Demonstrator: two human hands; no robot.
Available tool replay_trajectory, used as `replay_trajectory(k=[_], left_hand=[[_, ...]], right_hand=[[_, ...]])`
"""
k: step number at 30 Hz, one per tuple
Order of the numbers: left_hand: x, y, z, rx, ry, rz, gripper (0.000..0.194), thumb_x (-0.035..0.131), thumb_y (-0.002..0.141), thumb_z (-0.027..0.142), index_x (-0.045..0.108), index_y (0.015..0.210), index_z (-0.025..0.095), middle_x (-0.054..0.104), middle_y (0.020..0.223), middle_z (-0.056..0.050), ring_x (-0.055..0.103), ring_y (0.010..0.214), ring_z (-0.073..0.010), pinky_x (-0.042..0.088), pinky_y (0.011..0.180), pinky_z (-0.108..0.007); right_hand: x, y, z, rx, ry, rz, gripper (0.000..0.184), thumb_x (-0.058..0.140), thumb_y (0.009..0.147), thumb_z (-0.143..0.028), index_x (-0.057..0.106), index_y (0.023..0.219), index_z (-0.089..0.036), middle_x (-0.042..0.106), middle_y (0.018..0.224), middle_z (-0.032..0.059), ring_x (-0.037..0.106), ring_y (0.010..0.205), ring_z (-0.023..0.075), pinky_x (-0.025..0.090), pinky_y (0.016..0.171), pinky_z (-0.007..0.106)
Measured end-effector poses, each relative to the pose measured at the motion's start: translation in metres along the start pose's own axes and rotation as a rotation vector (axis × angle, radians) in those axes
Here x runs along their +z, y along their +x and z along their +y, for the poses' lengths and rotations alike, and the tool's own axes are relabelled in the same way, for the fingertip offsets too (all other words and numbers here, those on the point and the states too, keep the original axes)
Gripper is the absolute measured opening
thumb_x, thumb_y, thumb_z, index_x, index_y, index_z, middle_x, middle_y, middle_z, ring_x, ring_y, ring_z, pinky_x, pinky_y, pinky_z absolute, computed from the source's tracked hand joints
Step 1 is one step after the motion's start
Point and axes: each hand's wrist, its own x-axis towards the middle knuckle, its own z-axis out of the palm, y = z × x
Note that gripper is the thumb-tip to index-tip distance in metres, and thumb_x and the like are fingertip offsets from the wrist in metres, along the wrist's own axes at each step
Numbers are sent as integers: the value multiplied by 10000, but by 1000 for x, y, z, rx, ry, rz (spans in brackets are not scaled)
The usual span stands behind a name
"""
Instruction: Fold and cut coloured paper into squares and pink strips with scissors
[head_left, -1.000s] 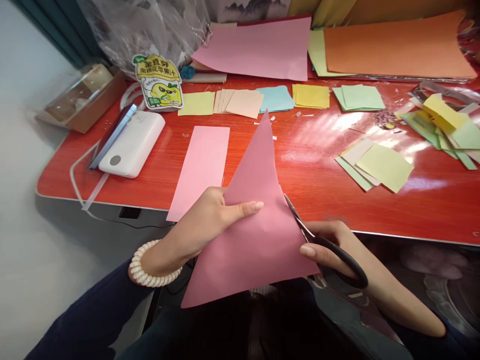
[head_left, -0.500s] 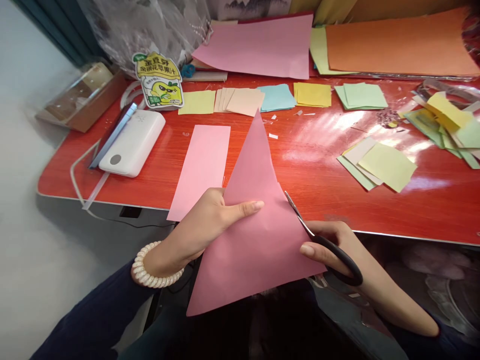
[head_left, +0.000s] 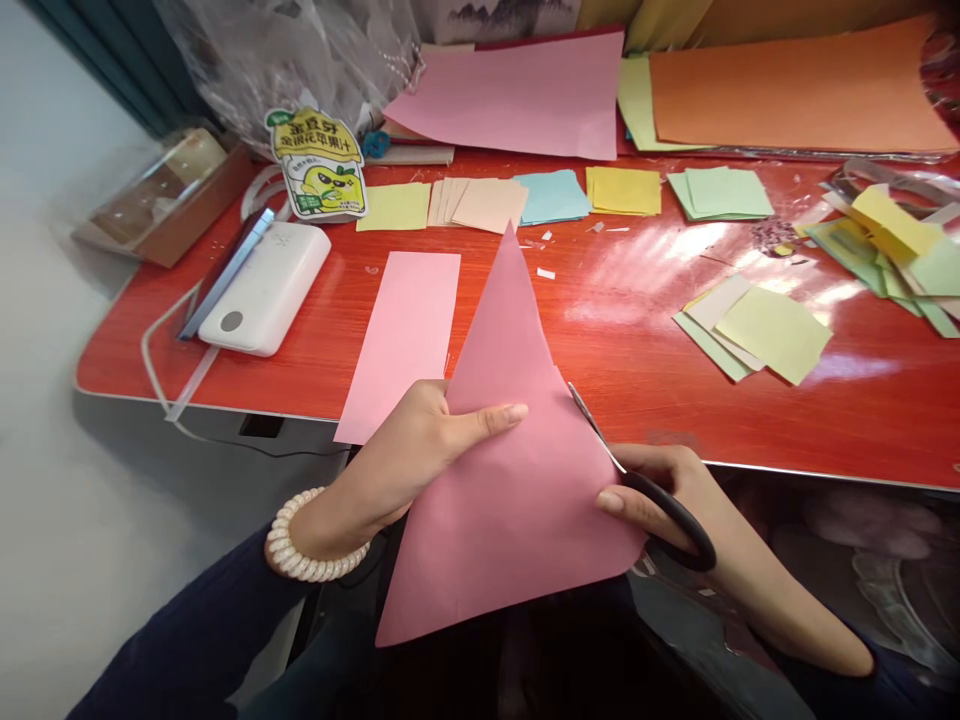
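Note:
A pink paper triangle (head_left: 510,470) is held up in front of the red table's near edge (head_left: 600,455), its tip pointing away from me. My left hand (head_left: 420,440) pinches its left edge, thumb lying across the front. My right hand (head_left: 667,500) grips black-handled scissors (head_left: 645,490), whose blades meet the triangle's right edge. A pale pink paper strip (head_left: 401,335) lies on the table just beyond my left hand.
Small stacks of coloured paper squares (head_left: 622,190) line the table's back, with more at the right (head_left: 757,330). Large pink (head_left: 525,95) and orange (head_left: 795,85) sheets lie behind them. A white device (head_left: 262,290) and a yellow drink pouch (head_left: 319,165) sit at the left.
The triangle has turned slightly, its lower left corner shifting right. The scissors and my right hand have crept a little along its right edge.

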Motion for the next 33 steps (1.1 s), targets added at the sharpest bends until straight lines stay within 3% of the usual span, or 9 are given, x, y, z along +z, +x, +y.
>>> replay_trajectory(k=[7,13,23,28,33], left_hand=[[0,0,-1,1,-12,1,234,706,708,394,630,729,174,598,570,-15,613,619,-195,489,546,-293],[1,1,0,-20,-38,-9,234,703,710,384,634,742,163,618,612,-26,621,647,-199,494,552,-292],[3,-1,1,-28,-53,-9,242,709,703,404,638,738,175,612,577,-14,626,630,-201,493,551,-301],[1,-1,0,-27,-4,-9,237,706,707,405,649,760,182,602,559,-14,629,641,-216,487,538,-304],[-1,0,-3,-26,27,-8,237,721,689,415,654,756,197,609,567,-20,629,634,-221,475,517,-303]], right_hand=[[0,-1,1,-2,19,10,413,713,643,-551,561,614,-168,414,549,-33,388,476,89,290,422,215],[0,0,4,-39,4,1,364,694,704,-508,584,647,-165,429,530,-40,421,445,86,277,437,221],[1,-1,5,-29,16,1,416,689,690,-554,587,635,-155,414,474,-45,373,389,69,220,388,214],[0,0,3,-25,71,-18,390,727,660,-515,587,612,-154,417,485,-50,379,388,58,256,379,201],[-1,0,1,-18,60,-52,407,718,651,-538,644,738,-147,415,473,-55,380,393,63,259,389,203]])
